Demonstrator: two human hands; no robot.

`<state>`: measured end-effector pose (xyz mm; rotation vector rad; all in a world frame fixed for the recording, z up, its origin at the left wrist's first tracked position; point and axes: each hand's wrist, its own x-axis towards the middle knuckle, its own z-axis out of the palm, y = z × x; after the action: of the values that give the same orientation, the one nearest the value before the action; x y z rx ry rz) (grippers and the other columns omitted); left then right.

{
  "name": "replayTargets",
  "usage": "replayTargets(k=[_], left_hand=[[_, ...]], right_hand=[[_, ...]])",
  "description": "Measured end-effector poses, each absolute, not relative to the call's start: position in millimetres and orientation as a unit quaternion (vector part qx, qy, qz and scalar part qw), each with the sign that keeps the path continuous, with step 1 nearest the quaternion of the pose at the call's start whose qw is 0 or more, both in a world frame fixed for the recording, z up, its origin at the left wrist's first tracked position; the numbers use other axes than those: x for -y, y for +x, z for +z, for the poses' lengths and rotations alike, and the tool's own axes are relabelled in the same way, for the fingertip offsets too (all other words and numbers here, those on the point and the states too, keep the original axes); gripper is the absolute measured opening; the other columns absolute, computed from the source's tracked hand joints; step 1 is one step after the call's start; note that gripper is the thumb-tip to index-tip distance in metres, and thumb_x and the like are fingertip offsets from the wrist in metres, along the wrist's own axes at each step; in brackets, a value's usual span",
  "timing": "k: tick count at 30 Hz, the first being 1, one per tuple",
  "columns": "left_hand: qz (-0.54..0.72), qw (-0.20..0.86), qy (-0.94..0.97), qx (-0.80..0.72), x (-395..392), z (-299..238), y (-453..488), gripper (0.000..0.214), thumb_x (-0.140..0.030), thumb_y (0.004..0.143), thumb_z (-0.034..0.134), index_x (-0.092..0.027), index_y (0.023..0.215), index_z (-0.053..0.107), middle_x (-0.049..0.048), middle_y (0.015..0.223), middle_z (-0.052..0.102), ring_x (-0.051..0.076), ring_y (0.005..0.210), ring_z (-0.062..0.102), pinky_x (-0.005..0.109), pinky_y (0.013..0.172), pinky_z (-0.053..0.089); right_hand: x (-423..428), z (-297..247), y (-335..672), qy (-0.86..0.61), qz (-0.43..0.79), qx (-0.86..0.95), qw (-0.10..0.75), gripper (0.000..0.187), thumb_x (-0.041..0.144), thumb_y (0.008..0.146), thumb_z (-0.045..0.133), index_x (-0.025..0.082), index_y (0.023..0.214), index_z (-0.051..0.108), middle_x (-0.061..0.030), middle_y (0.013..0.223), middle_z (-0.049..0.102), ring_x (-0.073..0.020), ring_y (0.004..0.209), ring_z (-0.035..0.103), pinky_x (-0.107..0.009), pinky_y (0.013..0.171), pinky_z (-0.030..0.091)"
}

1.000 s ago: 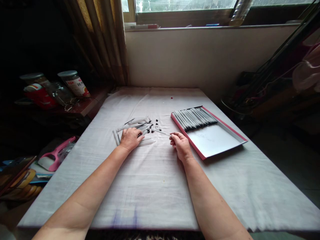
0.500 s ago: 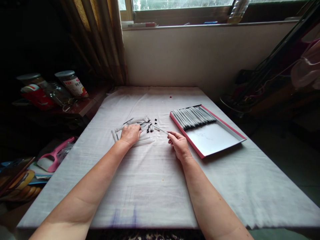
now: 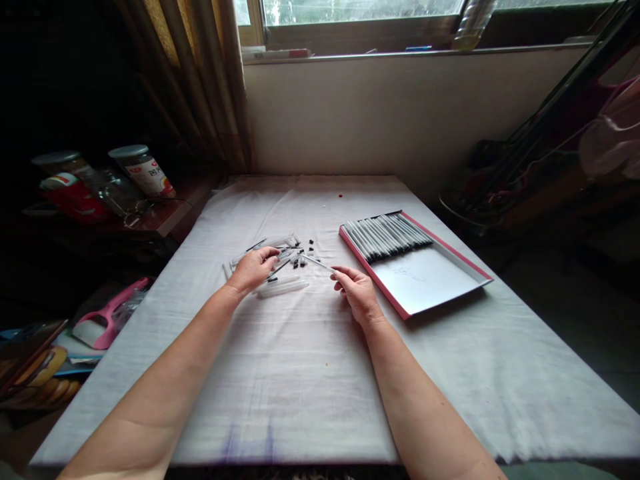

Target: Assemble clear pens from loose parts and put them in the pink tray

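Observation:
My right hand (image 3: 356, 291) is closed on a thin pen refill (image 3: 317, 263) that points up-left toward a scatter of small black caps (image 3: 306, 253). My left hand (image 3: 253, 268) pinches a dark-tipped piece (image 3: 279, 267) at the edge of a pile of clear pen barrels (image 3: 280, 285). Both hands rest on a white cloth (image 3: 300, 373) covering the table. To the right lies a shallow pink-rimmed tray (image 3: 435, 283) with a row of several assembled pens (image 3: 387, 235) at its far end.
Jars (image 3: 143, 170) stand on a dark shelf at the left, with a pink tool (image 3: 107, 320) below. A curtain (image 3: 200, 80) hangs at the back left under a window. Dark rods and clutter (image 3: 540, 153) fill the right side.
My left hand has lifted off the pile and drawn slightly left, now pinching a piece. My right hand has stayed put with the refill.

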<state>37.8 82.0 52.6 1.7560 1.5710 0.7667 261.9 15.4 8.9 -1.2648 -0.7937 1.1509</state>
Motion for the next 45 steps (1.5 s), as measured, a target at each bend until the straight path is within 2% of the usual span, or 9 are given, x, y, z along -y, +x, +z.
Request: replayTargets(k=[2,5,9,13,17,28,35,41,45], left_hand=[[0.325,0.371,0.645,-0.584,-69.3,43.4,38.2,0.027,-0.033,0.082,0.054,-0.018,0.103,0.063,0.0063,0.099,0.072,0.017,0.074,0.068,0.026,0.061,0.051],[0.441,0.544,0.489,-0.520,-50.2,32.1,39.0,0.032,-0.038,0.071,0.070,-0.018,0.093,0.058,0.0070,0.102,0.070,0.014,0.072,0.068,0.022,0.058,0.051],[0.466,0.605,0.410,-0.499,-34.7,26.6,38.2,0.039,-0.039,0.066,0.076,-0.020,0.091,0.053,0.0042,0.096,0.070,0.013,0.070,0.067,0.022,0.058,0.052],[0.465,0.558,0.471,-0.500,-28.6,25.7,35.5,0.039,-0.042,0.065,0.077,-0.018,0.090,0.059,-0.0032,0.074,0.062,0.008,0.060,0.058,0.020,0.058,0.051],[0.448,0.513,0.519,-0.516,-24.3,21.8,30.2,0.040,-0.045,0.065,0.077,-0.016,0.091,0.068,-0.0034,0.062,0.058,0.008,0.056,0.051,0.019,0.053,0.046],[0.420,0.449,0.586,-0.528,-22.6,10.8,25.7,0.036,-0.045,0.070,0.072,-0.016,0.093,0.073,0.0030,0.077,0.066,0.010,0.057,0.052,0.020,0.048,0.043],[0.379,0.375,0.682,-0.500,-18.7,12.1,25.4,0.023,-0.035,0.077,0.067,-0.019,0.091,0.075,0.0042,0.078,0.069,0.013,0.065,0.058,0.024,0.064,0.048],[0.360,0.409,0.675,-0.498,-14.5,12.1,26.9,0.025,-0.037,0.079,0.066,-0.018,0.093,0.075,0.0019,0.065,0.068,0.011,0.053,0.055,0.023,0.054,0.047],[0.364,0.403,0.678,-0.496,-15.2,10.0,27.1,0.023,-0.036,0.077,0.068,-0.019,0.090,0.076,0.0035,0.070,0.071,0.013,0.057,0.059,0.024,0.058,0.049]], right_hand=[[-14.1,10.3,259.9,-0.538,0.504,0.343,0.582,0.033,0.036,0.056,0.070,0.016,0.081,0.074,-0.0023,0.065,0.065,-0.0103,0.051,0.050,-0.021,0.044,0.027],[-12.4,10.4,255.6,-0.526,0.523,0.345,0.575,0.029,0.035,0.057,0.069,0.016,0.078,0.073,-0.0017,0.062,0.063,-0.0097,0.049,0.048,-0.021,0.043,0.026],[-11.4,8.2,251.0,-0.515,0.529,0.357,0.572,0.025,0.033,0.058,0.067,0.016,0.076,0.071,0.0006,0.058,0.060,-0.0081,0.046,0.044,-0.022,0.042,0.027],[-10.5,8.9,249.9,-0.509,0.529,0.368,0.571,0.022,0.031,0.060,0.065,0.017,0.076,0.070,0.0024,0.057,0.058,-0.0069,0.044,0.042,-0.021,0.042,0.030],[-8.0,11.7,249.5,-0.508,0.522,0.396,0.560,0.018,0.030,0.062,0.065,0.017,0.074,0.069,0.0032,0.055,0.055,-0.0066,0.044,0.041,-0.021,0.042,0.031],[-5.7,8.6,247.0,-0.544,0.507,0.444,0.500,0.021,0.033,0.064,0.063,0.017,0.075,0.070,0.0027,0.055,0.054,-0.0078,0.045,0.041,-0.022,0.043,0.031],[-4.5,11.2,249.6,-0.540,0.518,0.487,0.451,0.022,0.032,0.066,0.066,0.016,0.078,0.074,0.0020,0.056,0.058,-0.0091,0.049,0.046,-0.022,0.048,0.036],[-4.1,11.5,254.6,-0.515,0.521,0.545,0.407,0.020,0.035,0.070,0.069,0.020,0.082,0.077,-0.0041,0.078,0.074,-0.0178,0.071,0.064,-0.029,0.068,0.051],[-5.4,7.4,255.3,-0.511,0.504,0.566,0.405,0.019,0.035,0.072,0.068,0.022,0.083,0.077,-0.0051,0.085,0.076,-0.0216,0.080,0.068,-0.035,0.078,0.053]])
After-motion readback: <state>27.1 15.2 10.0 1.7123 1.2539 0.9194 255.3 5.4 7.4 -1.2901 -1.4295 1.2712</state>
